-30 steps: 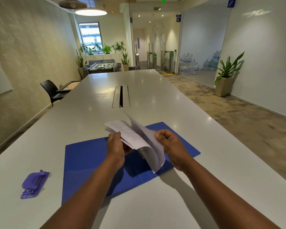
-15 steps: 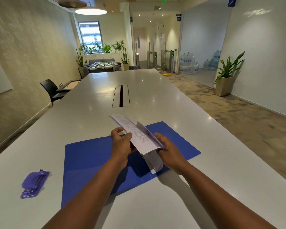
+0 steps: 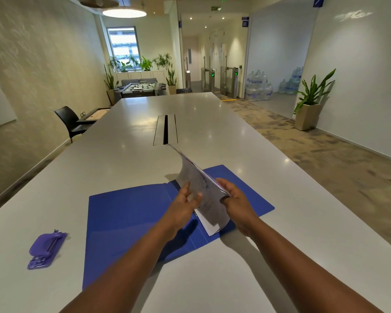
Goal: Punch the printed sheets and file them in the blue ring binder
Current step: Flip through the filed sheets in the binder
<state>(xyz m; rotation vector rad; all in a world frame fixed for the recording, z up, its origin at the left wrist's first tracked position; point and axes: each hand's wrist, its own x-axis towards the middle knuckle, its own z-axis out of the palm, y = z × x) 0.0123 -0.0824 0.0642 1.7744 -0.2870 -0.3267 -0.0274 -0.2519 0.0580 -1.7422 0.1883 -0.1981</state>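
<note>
The blue ring binder point(image 3: 127, 218) lies open and flat on the white table. The printed sheets point(image 3: 195, 179) stand nearly on edge over its spine, their far corner curling up and away. My right hand point(image 3: 235, 202) grips their near right edge, thumb on the left face. My left hand point(image 3: 185, 201) is on the left side of the sheets, fingers spread and touching the printed face. A bit of the metal ring mechanism shows below the sheets, mostly hidden. The purple hole punch point(image 3: 46, 249) lies on the table at the left, away from both hands.
A long white table point(image 3: 212, 123) runs ahead with a cable slot point(image 3: 165, 129) in its middle. A black chair point(image 3: 70, 122) stands at the left side. A potted plant point(image 3: 309, 105) and carpeted floor lie to the right.
The sheets have swung up from lying tilted leftward to standing almost on edge. My left hand let go of their left edge and now touches their face with spread fingers.
</note>
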